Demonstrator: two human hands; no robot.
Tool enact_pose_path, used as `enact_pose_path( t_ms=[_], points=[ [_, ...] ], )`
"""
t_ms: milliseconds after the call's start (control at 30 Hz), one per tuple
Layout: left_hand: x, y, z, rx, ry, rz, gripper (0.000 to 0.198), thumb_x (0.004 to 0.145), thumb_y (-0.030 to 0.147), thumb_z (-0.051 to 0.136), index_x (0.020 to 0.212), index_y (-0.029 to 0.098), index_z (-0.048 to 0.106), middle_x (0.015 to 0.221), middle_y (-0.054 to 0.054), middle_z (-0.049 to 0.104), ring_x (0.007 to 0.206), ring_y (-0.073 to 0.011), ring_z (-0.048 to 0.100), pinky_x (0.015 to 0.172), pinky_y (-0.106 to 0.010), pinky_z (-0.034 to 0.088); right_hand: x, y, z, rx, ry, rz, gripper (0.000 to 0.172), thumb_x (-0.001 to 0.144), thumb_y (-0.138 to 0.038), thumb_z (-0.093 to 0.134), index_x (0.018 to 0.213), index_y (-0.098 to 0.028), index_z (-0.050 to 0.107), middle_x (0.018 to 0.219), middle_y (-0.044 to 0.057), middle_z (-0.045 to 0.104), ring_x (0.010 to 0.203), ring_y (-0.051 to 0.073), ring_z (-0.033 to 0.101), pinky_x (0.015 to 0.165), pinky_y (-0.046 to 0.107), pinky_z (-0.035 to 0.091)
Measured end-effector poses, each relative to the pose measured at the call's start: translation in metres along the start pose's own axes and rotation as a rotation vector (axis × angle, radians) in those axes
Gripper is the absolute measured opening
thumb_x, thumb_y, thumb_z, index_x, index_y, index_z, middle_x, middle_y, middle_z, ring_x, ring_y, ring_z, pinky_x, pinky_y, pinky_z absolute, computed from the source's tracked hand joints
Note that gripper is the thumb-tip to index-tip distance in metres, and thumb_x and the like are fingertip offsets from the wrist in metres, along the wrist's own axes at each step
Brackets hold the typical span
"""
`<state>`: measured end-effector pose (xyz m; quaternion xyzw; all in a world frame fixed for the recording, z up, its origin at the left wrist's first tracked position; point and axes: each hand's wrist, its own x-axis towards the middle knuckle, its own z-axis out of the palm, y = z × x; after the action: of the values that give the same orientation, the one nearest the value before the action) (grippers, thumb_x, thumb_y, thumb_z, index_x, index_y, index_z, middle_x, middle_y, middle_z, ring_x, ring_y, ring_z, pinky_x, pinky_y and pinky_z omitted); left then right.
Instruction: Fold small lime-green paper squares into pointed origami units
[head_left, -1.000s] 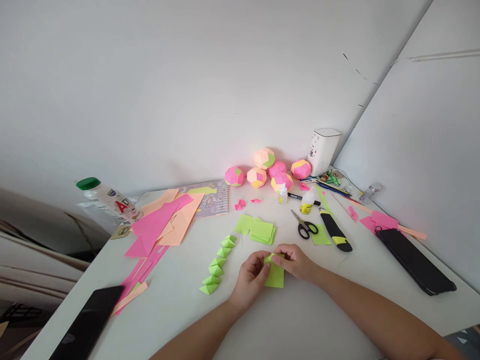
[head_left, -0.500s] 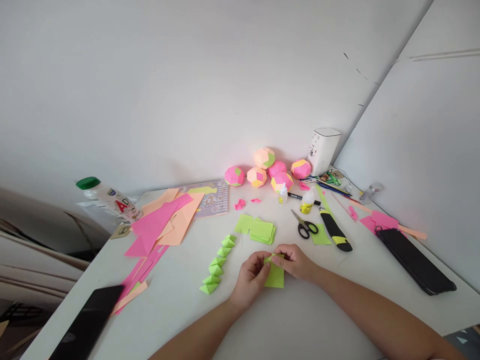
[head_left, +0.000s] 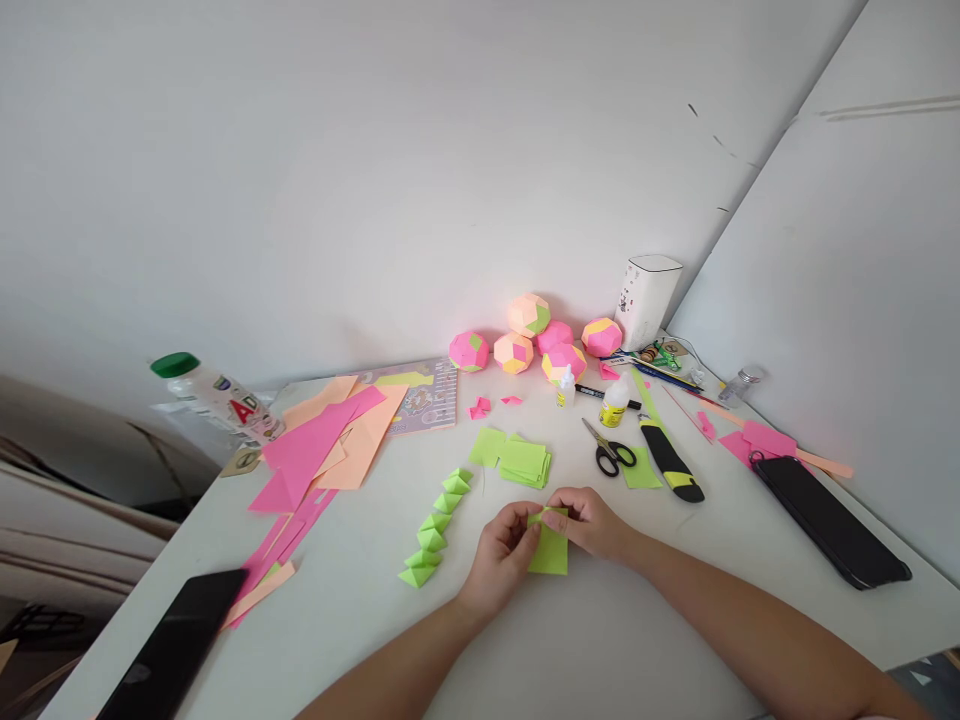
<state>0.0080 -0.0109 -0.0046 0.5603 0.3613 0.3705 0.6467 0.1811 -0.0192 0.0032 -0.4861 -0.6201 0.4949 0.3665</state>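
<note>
Green paper square [head_left: 550, 552], flat, top edge folded over, lies on the white table [head_left: 600, 640]. Left hand [head_left: 501, 550] and right hand [head_left: 592, 522] both pinch its upper edge.

green paper [head_left: 551, 552], black-handled scissors [head_left: 609, 452], white table [head_left: 600, 640]
</note>
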Motion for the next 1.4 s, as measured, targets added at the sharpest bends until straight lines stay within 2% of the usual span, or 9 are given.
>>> enact_pose_path(
  t_ms=[1400],
  points=[
    [0.0002, 0.0039, 0.0012, 0.046, 0.015, 0.004, 0.029, 0.079, 0.042, 0.058, 0.093, 0.017, 0.058, 0.068, 0.001, 0.053, 0.062, -0.0119, 0.048, 0.057, -0.023, 0.040, -0.0001, -0.0003, -0.0004, -0.005, 0.003, -0.003, 0.030, 0.080, -0.043, 0.058, 0.071, -0.014, 0.056, 0.056, -0.004, 0.041, 0.051, 0.008, 0.034, 0.046, 0.020, 0.027]
  ],
)
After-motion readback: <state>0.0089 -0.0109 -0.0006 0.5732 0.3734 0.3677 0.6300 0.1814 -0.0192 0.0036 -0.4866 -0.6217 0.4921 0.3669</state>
